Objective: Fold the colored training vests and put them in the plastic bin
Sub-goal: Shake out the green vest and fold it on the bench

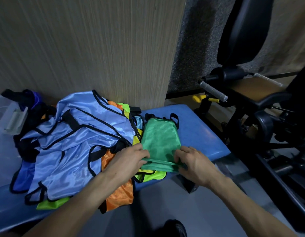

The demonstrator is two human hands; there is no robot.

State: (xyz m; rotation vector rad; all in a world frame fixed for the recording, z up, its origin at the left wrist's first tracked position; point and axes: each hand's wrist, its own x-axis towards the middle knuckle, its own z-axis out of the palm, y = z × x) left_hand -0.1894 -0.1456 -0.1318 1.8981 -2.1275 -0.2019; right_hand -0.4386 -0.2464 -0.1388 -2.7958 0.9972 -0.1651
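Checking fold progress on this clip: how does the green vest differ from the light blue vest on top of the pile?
The green vest lies smooth, narrow and partly folded on the blue bench; the light blue vest is spread wide and rumpled over other vests. Left hand and right hand pinch the green vest's near edge; nothing touches the light blue one. Both are shiny with black trim.

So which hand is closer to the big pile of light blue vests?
Left. The left hand sits right at the edge of the light blue vests; the right hand holds the green vest's far side.
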